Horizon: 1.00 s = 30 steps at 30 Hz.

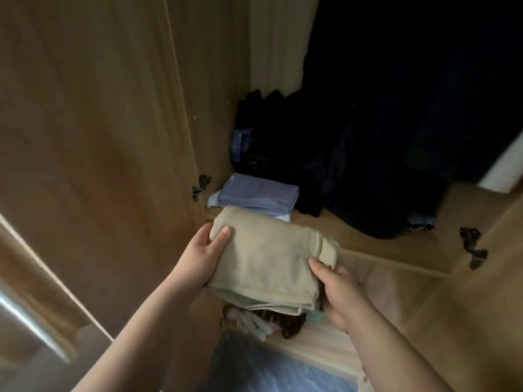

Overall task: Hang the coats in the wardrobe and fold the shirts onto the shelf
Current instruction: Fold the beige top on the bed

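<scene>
I hold a folded beige shirt [268, 258] in both hands just in front of the wardrobe shelf [376, 244]. My left hand [203, 257] grips its left edge, thumb on top. My right hand [336, 292] grips its right edge, thumb on top and fingers underneath. On the shelf behind it lies a folded pale blue shirt [259, 195] on top of something white. Dark coats [396, 94] hang at the back right, their hems reaching the shelf.
A pile of dark folded clothes [271, 137] sits in the shelf's back left corner. The open wooden door [99, 137] stands at left, with hinges [201, 186]. Below the shelf lie mixed small garments [271, 323] and a bluish plastic cover [268, 369].
</scene>
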{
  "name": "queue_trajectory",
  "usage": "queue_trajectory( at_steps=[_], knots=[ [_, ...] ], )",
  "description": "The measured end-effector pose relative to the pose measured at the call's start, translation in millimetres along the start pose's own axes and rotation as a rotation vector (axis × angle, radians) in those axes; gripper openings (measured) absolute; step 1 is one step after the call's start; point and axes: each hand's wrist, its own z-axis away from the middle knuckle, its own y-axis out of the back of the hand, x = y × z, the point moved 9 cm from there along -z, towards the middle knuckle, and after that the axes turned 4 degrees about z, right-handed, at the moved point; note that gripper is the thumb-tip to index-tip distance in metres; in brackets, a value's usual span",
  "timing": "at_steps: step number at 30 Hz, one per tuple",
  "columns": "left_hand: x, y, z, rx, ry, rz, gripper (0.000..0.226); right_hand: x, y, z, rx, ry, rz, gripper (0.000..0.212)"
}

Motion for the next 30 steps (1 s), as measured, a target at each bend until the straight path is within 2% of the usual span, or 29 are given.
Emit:
queue_trajectory(
  at_steps=[5,10,13,18,20,22,25,27,29,30],
  knots=[
    [1.1,-3.4,-82.0,0.158,-0.018,-0.294,0.03,-20.0,1.3,-112.5,0.004,0.021,0.223,0.02],
    [-14.2,-8.7,-161.0,0.208,0.011,-0.289,0.038,-33.8,-16.6,-197.4,0.05,0.082,0.272,0.028],
    [-9.4,-15.9,-218.8,0.203,0.008,-0.295,0.047,-57.8,-29.5,-242.6,0.109,0.157,0.356,0.043],
    [-3.4,-33.7,-299.5,0.126,-0.08,-0.479,0.064,-95.3,-48.7,-303.8,0.229,0.248,0.602,0.043],
    [-11.3,-47.0,-316.6,0.063,-0.164,-0.69,0.065,-96.8,-55.6,-320.1,0.247,0.303,0.767,0.042],
    [-28.9,-70.7,-322.2,-0.083,-0.26,-0.956,0.06,-87.4,-57.9,-328.7,0.259,0.308,0.918,0.048],
    [-65.1,-95.3,-315.7,-0.196,-0.27,-1.13,0.063,-98.6,-42.3,-319.0,0.461,0.324,1.077,0.067],
    [-77.3,-102.1,-311.0,-0.175,-0.245,-1.136,0.066,-124.1,-53.0,-299.2,0.516,0.595,1.246,0.064],
    [-80.1,-103.9,-315.3,-0.144,-0.23,-1.139,0.069,-125.7,-86.9,-289.3,0.322,0.863,1.467,0.057],
    [-80.1,-105.0,-320.2,-0.146,-0.23,-1.143,0.07,-115.1,-99.6,-293.3,0.196,0.872,1.579,0.057]
  ],
)
